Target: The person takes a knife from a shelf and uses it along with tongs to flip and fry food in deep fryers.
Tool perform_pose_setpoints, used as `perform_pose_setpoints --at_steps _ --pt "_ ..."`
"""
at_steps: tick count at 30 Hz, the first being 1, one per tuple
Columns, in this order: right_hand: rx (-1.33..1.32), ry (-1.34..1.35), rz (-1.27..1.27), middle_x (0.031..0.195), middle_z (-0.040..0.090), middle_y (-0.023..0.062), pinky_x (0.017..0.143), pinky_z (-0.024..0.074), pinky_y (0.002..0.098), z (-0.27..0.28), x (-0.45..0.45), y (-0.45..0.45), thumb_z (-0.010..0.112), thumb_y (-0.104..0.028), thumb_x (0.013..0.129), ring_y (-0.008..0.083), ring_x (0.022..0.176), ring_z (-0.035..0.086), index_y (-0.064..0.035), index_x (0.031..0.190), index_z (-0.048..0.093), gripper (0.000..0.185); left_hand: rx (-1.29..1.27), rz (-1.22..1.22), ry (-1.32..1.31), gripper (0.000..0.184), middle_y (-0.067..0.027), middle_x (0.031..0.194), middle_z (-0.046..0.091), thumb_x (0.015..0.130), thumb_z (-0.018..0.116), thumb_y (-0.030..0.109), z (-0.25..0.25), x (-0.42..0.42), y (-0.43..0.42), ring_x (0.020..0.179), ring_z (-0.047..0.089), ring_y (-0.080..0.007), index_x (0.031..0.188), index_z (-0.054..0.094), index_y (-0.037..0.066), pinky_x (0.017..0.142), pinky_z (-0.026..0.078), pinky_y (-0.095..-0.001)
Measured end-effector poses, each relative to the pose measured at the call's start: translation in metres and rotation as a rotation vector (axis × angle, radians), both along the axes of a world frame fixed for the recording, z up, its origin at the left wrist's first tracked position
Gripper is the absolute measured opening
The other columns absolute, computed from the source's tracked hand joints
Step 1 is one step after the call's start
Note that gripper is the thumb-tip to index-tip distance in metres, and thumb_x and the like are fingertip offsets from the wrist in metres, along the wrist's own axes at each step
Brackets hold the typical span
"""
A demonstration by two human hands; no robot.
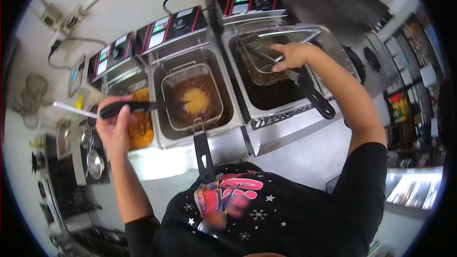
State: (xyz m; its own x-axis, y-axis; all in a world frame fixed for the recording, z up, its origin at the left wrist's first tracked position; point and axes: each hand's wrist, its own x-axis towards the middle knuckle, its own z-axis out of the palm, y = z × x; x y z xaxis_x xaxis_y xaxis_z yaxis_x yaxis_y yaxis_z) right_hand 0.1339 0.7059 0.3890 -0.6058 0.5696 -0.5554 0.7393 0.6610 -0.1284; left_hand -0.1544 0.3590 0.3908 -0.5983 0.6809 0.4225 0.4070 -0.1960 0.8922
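Black-handled utensil (124, 109): in left hand (114, 126), fingers wrapped round the handle; dark far end reaches past the left edge of the middle fryer (164, 141), over its wire basket (221, 108). Pale yellow food (197, 101) floats within this basket; basket handle (203, 154) crosses the fryer's near edge. Right hand (295, 56) is over the right fryer (266, 116), above a second wire basket (259, 50); thumb and forefinger lie beside a metal bar (279, 59), grip cannot be told. Second black handle (315, 99) extends past the near right corner. Fryers stand on the steel counter (290, 145).
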Motion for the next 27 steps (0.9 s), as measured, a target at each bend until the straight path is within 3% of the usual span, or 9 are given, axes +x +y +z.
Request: perform_pose_setpoints --at_steps 1,5,7,10,13,18,21,24,27 --pt "-0.066 -0.046 -0.026 0.11 0.055 0.0242 0.08 0.046 0.0381 0.008 -0.004 -0.001 0.071 -0.035 0.066 0.0315 0.096 0.057 -0.0099 0.135 0.028 0.085 -0.006 0.014 0.0 0.02 -0.0147 0.1 0.06 0.083 0.056 0.004 0.001 0.009 0.005 0.067 0.056 -0.0102 0.102 0.049 -0.001 0.058 0.05 -0.0212" --pt "0.165 0.084 0.272 0.101 0.06 0.0225 0.078 0.0457 0.0384 -0.001 0.01 0.041 0.063 -0.015 0.061 0.0324 0.092 0.059 -0.0082 0.135 0.028 0.082 -0.035 0.026 -0.055 0.023 -0.009 0.09 0.062 0.08 0.059 -0.001 -0.002 0.033 0.022 0.064 0.055 -0.0078 0.101 0.049 0.001 0.056 0.047 -0.0198" --pt "0.219 0.056 0.164 0.098 0.06 0.0223 0.071 0.0485 0.0386 0.021 0.012 0.034 0.063 -0.014 0.062 0.0299 0.083 0.061 -0.0038 0.128 0.039 0.071 -0.067 0.037 -0.046 0.025 -0.006 0.088 0.062 0.079 0.061 0.0 -0.007 0.038 0.029 0.066 0.055 -0.0068 0.102 0.049 0.003 0.057 0.047 -0.0194" --pt "0.202 -0.036 0.066 0.097 0.06 0.0233 0.078 0.0464 0.0378 0.037 0.026 0.035 0.06 -0.015 0.064 0.0321 0.09 0.06 -0.0016 0.117 0.05 0.056 -0.116 0.044 -0.045 0.023 -0.0034 0.086 0.061 0.079 0.063 0.002 -0.012 0.042 0.038 0.073 0.056 -0.0064 0.099 0.052 0.003 0.061 0.048 -0.0194" --pt "0.284 -0.053 0.08 0.094 0.06 0.0243 0.076 0.0461 0.0369 0.064 0.049 0.015 0.058 -0.011 0.062 0.0339 0.086 0.06 0.0016 0.113 0.051 0.053 -0.066 0.029 0.063 0.019 -0.002 0.084 0.061 0.079 0.063 0.002 -0.026 0.03 0.048 0.072 0.055 -0.0055 0.096 0.053 0.002 0.062 0.046 -0.0189" --pt "0.309 0.046 0.05 0.095 0.059 0.0256 0.078 0.046 0.037 0.105 0.073 -0.028 0.062 -0.017 0.066 0.0364 0.087 0.059 0.0019 0.108 0.055 0.046 -0.167 0.047 0.06 0.021 -0.002 0.078 0.062 0.077 0.067 0.005 -0.039 0.018 0.062 0.07 0.056 -0.0041 0.094 0.055 0.003 0.061 0.047 -0.0193" --pt "0.565 0.292 0.167 0.092 0.059 0.0257 0.079 0.0454 0.0367 0.112 0.084 -0.057 0.064 -0.019 0.069 0.0365 0.085 0.059 0.0016 0.11 0.054 0.047 -0.174 0.02 0.086 0.022 -0.0034 0.075 0.062 0.076 0.068 0.007 -0.049 0.006 0.068 0.064 0.056 -0.0052 0.093 0.055 0.004 0.059 0.047 -0.0206" --pt "0.424 0.284 0.09 0.09 0.06 0.0239 0.078 0.0452 0.0375 0.135 0.057 -0.099 0.065 -0.02 0.071 0.0357 0.085 0.059 0.0013 0.111 0.054 0.047 -0.241 0.007 0.149 0.022 -0.0042 0.072 0.062 0.076 0.068 0.009 -0.052 0.001 0.07 0.062 0.057 -0.0059 0.093 0.055 0.005 0.057 0.047 -0.0215" --pt "0.574 0.413 0.339 0.088 0.061 0.0204 0.076 0.0453 0.0397 0.112 0.051 -0.101 0.066 -0.019 0.07 0.0343 0.085 0.059 0.0004 0.108 0.056 0.044 -0.255 -0.04 0.152 0.022 -0.0047 0.071 0.062 0.076 0.068 0.01 -0.052 -0.002 0.07 0.061 0.057 -0.0064 0.093 0.055 0.006 0.057 0.046 -0.0223"
